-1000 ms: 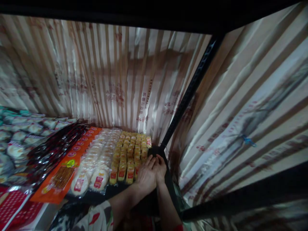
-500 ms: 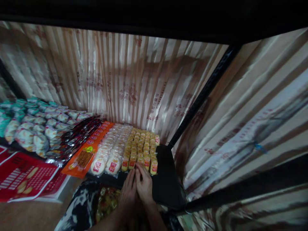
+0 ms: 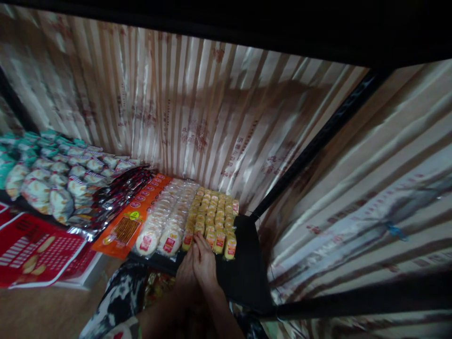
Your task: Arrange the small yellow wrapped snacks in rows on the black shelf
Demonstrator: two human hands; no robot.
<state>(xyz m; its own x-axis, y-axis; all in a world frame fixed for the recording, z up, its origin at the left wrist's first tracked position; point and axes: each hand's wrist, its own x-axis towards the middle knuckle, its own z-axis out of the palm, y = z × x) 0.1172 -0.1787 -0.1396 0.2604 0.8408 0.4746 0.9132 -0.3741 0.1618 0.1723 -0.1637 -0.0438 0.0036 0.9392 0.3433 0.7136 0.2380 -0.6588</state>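
Note:
My right hand [image 3: 205,261] reaches forward, its fingers extended and close together. The fingertips are at the front of a block of small yellow snack packs [image 3: 219,219] with red-and-white labels, and cover part of one front pack. Tight against it on the left lies my left hand [image 3: 186,272], back up and fingers pointing forward; its fingertips are partly hidden by the right hand. I see nothing held in either hand. Left of the yellow packs stand two rows of round white crackers [image 3: 170,240] in clear wrappers. All rest on a black shelf [image 3: 243,278].
Orange snack bags [image 3: 122,233], dark shiny packets [image 3: 116,193] and white-and-teal bags [image 3: 60,202] continue leftward. A red printed box [image 3: 45,252] is at lower left. Black posts [image 3: 310,146] and an upper shelf [image 3: 212,23] frame the space; striped sheeting [image 3: 197,113] hangs behind.
My view has shifted slightly. My right fingers have moved left and forward along the yellow packs' front row, over one front pack. My hands remain side by side.

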